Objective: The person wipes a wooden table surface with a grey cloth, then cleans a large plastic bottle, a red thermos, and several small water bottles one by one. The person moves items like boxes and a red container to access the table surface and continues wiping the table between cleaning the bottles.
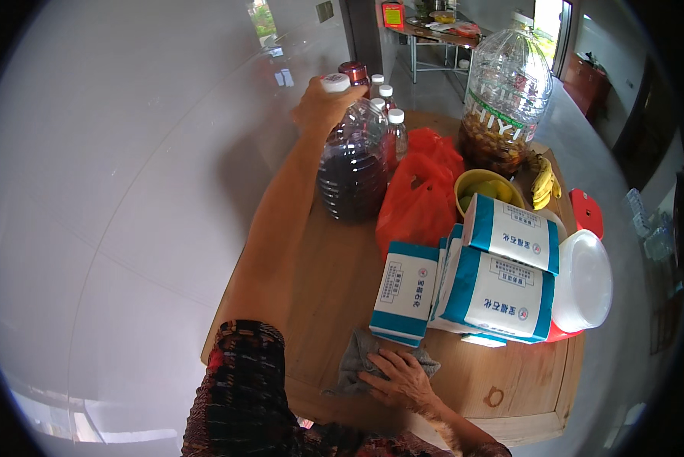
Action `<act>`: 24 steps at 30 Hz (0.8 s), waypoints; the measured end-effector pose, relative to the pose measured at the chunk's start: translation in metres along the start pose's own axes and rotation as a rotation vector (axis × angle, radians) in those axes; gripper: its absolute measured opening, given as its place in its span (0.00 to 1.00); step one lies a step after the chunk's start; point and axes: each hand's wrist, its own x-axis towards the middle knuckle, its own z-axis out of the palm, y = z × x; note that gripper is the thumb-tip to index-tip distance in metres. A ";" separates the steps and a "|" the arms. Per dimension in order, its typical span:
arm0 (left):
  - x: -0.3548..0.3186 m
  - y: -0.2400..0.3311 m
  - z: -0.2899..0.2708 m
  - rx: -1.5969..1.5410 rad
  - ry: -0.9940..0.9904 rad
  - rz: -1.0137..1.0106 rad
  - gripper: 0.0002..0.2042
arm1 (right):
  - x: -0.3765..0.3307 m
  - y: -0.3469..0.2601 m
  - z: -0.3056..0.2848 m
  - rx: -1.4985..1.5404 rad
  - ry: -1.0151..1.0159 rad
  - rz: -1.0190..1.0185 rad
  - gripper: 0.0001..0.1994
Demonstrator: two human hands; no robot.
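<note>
The left hand point(325, 105) has its fingers curled round the neck of a ribbed, clear plastic jug point(353, 164), just under its smooth white cap point(336, 82); the jug, partly full of dark liquid point(349, 189), stands by the left edge of the wooden counter point(327, 305), toward its far end. The right hand point(400, 379) lies with loosely spread fingers on a crumpled grey cloth point(351, 364) near the counter's near edge. Beside the jug are slim white-capped bottles point(397, 137) and a wrinkled, thin red bag point(417, 206). Boxy blue-and-white packs point(497, 301) are stacked toward the right edge, next to a round, translucent tub point(584, 280). A brown ring mark point(494, 396) stains the grain near the near right corner.
</note>
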 end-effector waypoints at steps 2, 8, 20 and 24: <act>0.000 -0.004 0.004 -0.082 -0.002 -0.023 0.39 | 0.001 0.002 0.000 0.002 0.001 0.013 0.21; -0.029 -0.010 0.000 0.175 0.455 0.052 0.31 | 0.003 0.003 -0.002 0.023 0.011 0.015 0.21; -0.159 -0.042 -0.119 -0.158 0.268 0.118 0.22 | 0.007 -0.001 -0.002 0.002 0.051 -0.006 0.19; -0.224 -0.040 -0.163 -0.241 0.159 0.127 0.14 | 0.007 -0.005 -0.006 -0.003 0.079 0.008 0.19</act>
